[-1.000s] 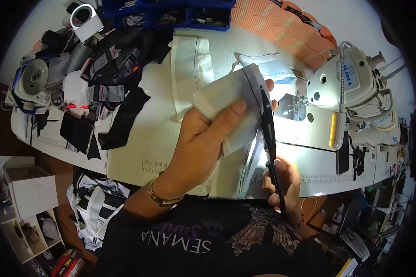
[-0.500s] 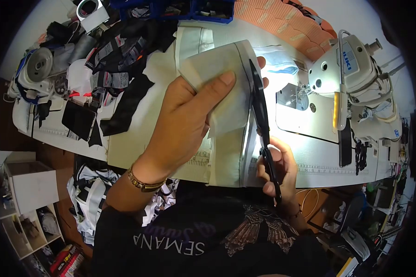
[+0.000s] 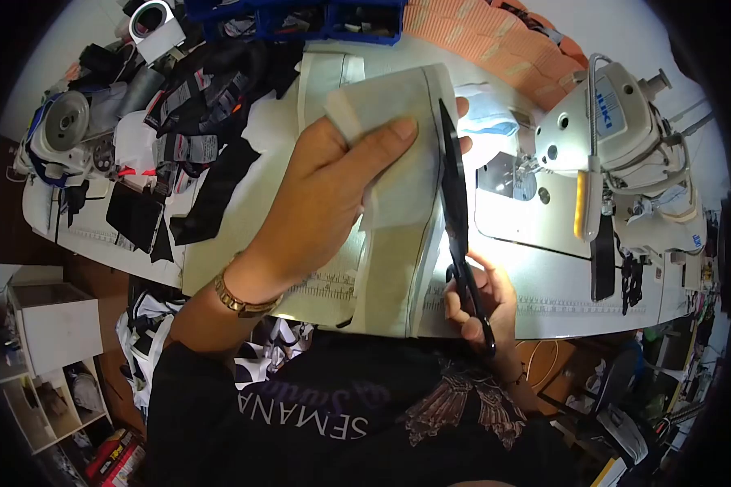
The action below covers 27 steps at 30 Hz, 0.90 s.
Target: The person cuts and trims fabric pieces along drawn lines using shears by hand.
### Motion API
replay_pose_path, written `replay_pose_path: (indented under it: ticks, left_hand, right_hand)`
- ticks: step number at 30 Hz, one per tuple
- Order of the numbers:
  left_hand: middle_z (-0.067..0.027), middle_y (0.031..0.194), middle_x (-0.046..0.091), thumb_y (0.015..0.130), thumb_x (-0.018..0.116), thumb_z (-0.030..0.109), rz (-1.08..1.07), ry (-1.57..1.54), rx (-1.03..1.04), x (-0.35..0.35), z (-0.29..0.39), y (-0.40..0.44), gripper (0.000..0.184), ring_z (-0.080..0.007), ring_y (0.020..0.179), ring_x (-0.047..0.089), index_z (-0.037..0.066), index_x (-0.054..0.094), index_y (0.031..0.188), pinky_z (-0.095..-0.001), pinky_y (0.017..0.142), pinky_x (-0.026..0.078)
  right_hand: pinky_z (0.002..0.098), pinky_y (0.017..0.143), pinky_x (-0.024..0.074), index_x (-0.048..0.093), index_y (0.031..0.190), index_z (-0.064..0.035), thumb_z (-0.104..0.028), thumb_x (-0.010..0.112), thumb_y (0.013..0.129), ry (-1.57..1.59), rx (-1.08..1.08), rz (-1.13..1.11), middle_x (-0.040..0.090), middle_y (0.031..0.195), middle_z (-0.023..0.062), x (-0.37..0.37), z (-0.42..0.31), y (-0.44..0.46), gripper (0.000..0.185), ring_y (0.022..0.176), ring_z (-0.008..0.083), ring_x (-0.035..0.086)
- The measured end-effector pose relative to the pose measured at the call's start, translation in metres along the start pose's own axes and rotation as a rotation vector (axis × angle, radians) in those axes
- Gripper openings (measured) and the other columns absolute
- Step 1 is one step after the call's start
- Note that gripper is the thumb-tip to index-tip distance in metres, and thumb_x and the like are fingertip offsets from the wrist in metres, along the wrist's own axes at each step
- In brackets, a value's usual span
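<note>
My left hand grips a folded piece of pale fabric, thumb on top and fingertips showing past its right edge. A dark stitched line runs down the fabric near that edge. In my right hand is a pair of black scissors, my fingers in and around the handles. The blades point away from me along the fabric's right edge and look nearly closed. Whether any cloth lies between them I cannot tell.
A white sewing machine with a lit lamp stands at right. Black fabric pieces and a phone lie at left. Blue bins and an orange ribbed strip are at the back. A ruler tape runs along the table's front.
The scissor blades have come closer together, and the handles have shifted slightly. The fabric's lower end has swung a little to the left. My left hand keeps its hold.
</note>
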State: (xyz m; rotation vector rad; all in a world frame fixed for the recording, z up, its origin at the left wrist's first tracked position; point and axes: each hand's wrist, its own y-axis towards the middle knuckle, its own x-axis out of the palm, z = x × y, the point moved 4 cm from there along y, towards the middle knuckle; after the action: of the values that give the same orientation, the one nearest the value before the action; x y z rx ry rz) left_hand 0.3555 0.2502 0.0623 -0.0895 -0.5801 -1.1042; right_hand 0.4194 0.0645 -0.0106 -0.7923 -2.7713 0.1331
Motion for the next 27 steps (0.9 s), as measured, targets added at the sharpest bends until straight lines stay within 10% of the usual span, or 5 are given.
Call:
replay_pose_path:
  ticks: [5,11,27]
  left_hand:
    - [-0.0073,0.100,0.061,0.092,0.045,0.016,-0.028,0.067,-0.007,-0.003,-0.005,-0.002,0.029,-0.0107,0.088,0.059,-0.004,0.053,0.112,-0.0244,0.077,0.048]
    - [-0.0192,0.118,0.053,0.091,0.045,0.014,-0.038,0.054,0.043,0.009,-0.003,-0.015,0.035,-0.0298,0.107,0.054,-0.005,0.043,0.120,-0.0345,0.088,0.048]
    - [-0.0192,0.121,0.050,0.091,0.044,0.014,-0.151,0.065,0.042,0.010,0.021,0.010,0.037,-0.0279,0.108,0.054,-0.006,0.041,0.122,-0.0337,0.090,0.046]
  right_hand:
    - [0.0196,0.055,0.0375,0.031,0.128,0.0061,-0.048,0.080,0.058,0.006,-0.082,-0.027,0.051,0.071,0.0043,-0.002,0.002,0.000,0.101,0.061,0.0081,0.048]
    - [0.0179,0.049,0.0340,0.031,0.129,0.0040,-0.047,0.078,0.062,0.051,-0.148,-0.086,0.051,0.068,0.0044,0.003,0.000,-0.003,0.097,0.056,0.0068,0.046]
    - [0.0180,0.051,0.0388,0.029,0.129,0.0062,-0.036,0.079,0.064,0.016,-0.228,-0.037,0.052,0.068,0.0036,0.005,-0.013,0.007,0.092,0.058,0.0073,0.049]
